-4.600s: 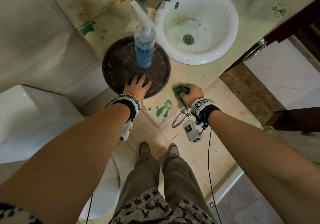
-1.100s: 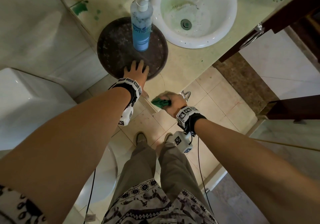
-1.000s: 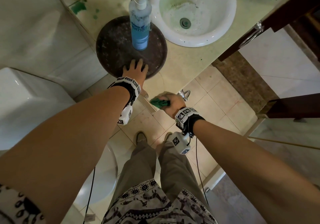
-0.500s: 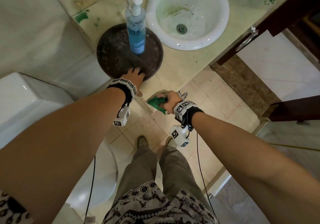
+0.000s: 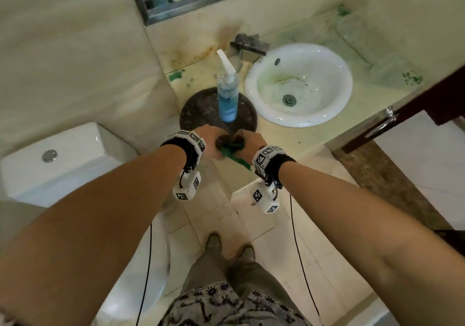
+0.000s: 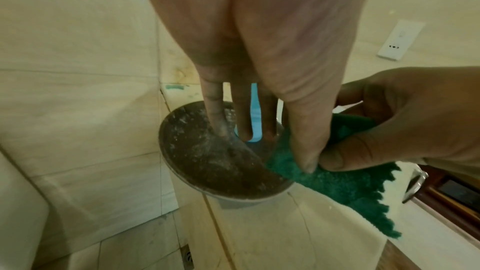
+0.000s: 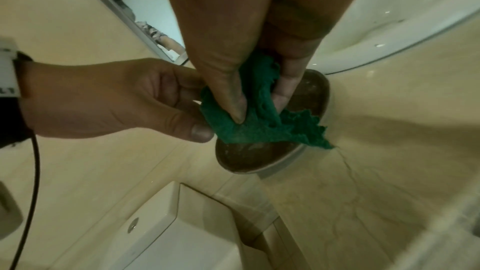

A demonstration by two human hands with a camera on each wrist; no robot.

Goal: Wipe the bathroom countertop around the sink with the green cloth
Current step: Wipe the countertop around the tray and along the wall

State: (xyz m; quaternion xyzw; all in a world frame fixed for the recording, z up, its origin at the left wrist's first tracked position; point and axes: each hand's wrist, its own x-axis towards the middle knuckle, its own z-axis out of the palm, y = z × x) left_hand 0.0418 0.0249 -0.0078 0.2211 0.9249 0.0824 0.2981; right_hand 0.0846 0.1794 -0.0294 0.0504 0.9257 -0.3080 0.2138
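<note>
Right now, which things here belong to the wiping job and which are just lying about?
Job: ragged green cloth, pinched by both left hand and right hand; pale stone countertop; white round sink.

Lying about: blue pump bottle on round dark tray; white toilet cistern.

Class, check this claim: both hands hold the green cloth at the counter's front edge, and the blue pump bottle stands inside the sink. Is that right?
Not quite. The blue pump bottle stands on the round dark tray left of the sink, as the head view shows. Both the left hand and right hand do hold the green cloth.
</note>
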